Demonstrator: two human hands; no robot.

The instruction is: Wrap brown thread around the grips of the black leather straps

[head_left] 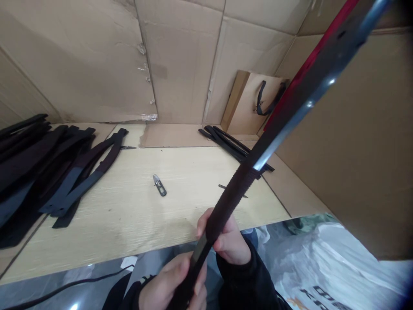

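A long dark bar (290,116) runs diagonally from the bottom middle to the upper right corner, held up above the table. Its upper part is glossy black with a red edge; a dark brown ribbed sleeve (230,198) covers the middle. My left hand (172,280) is wrapped round the bar's lower end near the bottom of the view. Higher up, my right hand (232,241) grips it at the sleeve's lower end, partly hidden behind it. Thread snips (159,186) lie on the table, left of the bar. A thin metal tool (222,186) is partly covered by the bar.
Several curved black pieces (80,172) are heaped on the table's left side. More thin black strips (226,142) lie at the back right. A paper bag (248,99) leans against the cardboard wall (180,56). White plastic sacking (316,258) fills the lower right; a black cable (74,284) crosses the lower left.
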